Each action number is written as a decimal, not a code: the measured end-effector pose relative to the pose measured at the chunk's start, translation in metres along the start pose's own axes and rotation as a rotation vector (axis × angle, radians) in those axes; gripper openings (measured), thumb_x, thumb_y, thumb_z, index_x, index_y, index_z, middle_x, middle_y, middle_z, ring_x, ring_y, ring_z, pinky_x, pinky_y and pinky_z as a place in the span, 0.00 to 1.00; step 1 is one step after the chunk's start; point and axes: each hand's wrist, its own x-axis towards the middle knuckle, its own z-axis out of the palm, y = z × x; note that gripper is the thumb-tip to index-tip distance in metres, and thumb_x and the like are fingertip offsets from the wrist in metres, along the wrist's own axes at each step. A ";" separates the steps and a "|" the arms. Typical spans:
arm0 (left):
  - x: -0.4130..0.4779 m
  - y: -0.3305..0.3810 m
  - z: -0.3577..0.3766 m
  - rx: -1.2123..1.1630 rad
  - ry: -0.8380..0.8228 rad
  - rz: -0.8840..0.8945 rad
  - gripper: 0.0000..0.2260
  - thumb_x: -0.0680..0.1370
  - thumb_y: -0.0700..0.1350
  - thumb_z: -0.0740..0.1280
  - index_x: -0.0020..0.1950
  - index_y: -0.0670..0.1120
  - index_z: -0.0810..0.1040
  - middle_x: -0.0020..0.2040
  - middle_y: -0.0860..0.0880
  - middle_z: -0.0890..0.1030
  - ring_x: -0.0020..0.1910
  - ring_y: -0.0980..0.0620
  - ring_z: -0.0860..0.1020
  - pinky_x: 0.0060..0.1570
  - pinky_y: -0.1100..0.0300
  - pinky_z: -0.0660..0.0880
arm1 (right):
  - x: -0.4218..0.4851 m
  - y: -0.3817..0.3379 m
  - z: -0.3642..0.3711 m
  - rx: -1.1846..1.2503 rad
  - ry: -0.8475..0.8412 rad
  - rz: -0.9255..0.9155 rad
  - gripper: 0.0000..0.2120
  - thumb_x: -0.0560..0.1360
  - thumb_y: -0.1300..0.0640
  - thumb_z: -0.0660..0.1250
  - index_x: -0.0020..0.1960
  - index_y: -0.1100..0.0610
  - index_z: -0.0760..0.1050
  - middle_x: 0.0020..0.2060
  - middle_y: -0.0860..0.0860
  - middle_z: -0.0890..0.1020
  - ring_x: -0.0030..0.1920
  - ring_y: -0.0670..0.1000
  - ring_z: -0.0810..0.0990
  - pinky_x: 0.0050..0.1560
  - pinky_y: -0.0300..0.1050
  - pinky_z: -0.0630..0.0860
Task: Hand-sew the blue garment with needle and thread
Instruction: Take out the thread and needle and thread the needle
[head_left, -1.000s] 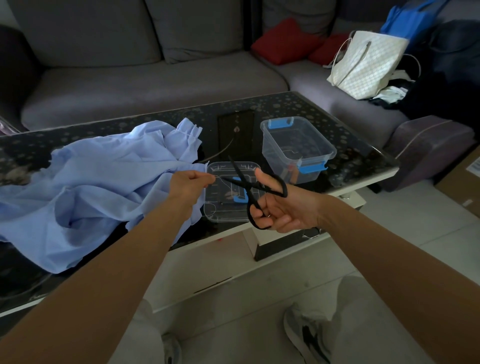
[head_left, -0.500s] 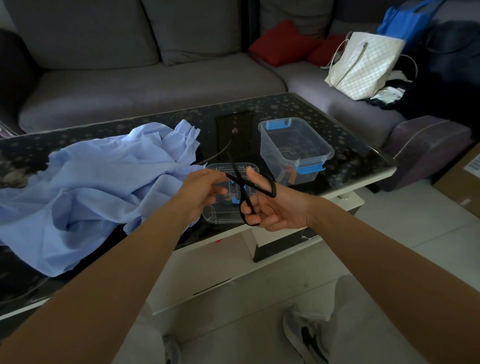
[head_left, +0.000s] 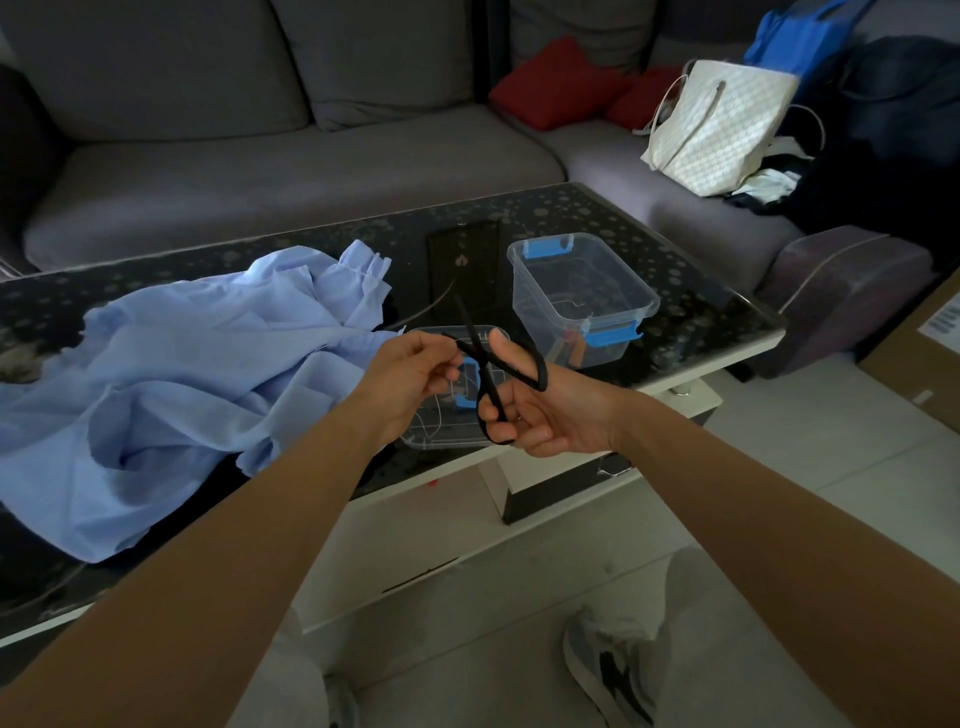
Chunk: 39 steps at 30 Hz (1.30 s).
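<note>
The light blue garment lies crumpled on the left half of the black glass table. My right hand grips black scissors by their handles, blades apart and pointing up and away. My left hand is held just left of the blades with its fingers curled and pinched together, as if on thread, but the thread and needle are too fine to see. Both hands hover above a clear lid with a blue clip.
A clear plastic box with blue latches stands behind my hands on the table. A grey sofa wraps the far side, with red cushions and a white bag. A cardboard box sits at the right.
My left hand has moved right, away from the garment, until it meets the scissor blades. My right hand has shifted slightly left with the scissors.
</note>
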 end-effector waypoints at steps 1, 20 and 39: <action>0.000 0.000 0.000 0.012 0.005 0.008 0.05 0.80 0.38 0.64 0.46 0.43 0.78 0.40 0.47 0.80 0.38 0.55 0.77 0.41 0.65 0.76 | 0.000 0.000 0.000 -0.004 0.006 -0.004 0.33 0.69 0.25 0.52 0.42 0.55 0.71 0.32 0.48 0.72 0.25 0.43 0.59 0.21 0.32 0.60; 0.006 -0.003 0.006 0.196 0.104 0.042 0.03 0.79 0.37 0.64 0.48 0.42 0.76 0.37 0.46 0.78 0.35 0.55 0.75 0.37 0.66 0.72 | 0.012 0.008 -0.005 -0.183 0.300 -0.123 0.22 0.78 0.41 0.62 0.35 0.57 0.74 0.23 0.49 0.72 0.20 0.44 0.60 0.20 0.34 0.57; 0.021 -0.014 -0.030 0.212 0.320 -0.029 0.08 0.78 0.39 0.67 0.40 0.46 0.77 0.37 0.46 0.79 0.37 0.54 0.75 0.42 0.63 0.72 | 0.084 0.007 -0.046 -1.096 0.909 -0.032 0.09 0.80 0.54 0.64 0.54 0.59 0.77 0.40 0.51 0.77 0.40 0.47 0.76 0.38 0.37 0.69</action>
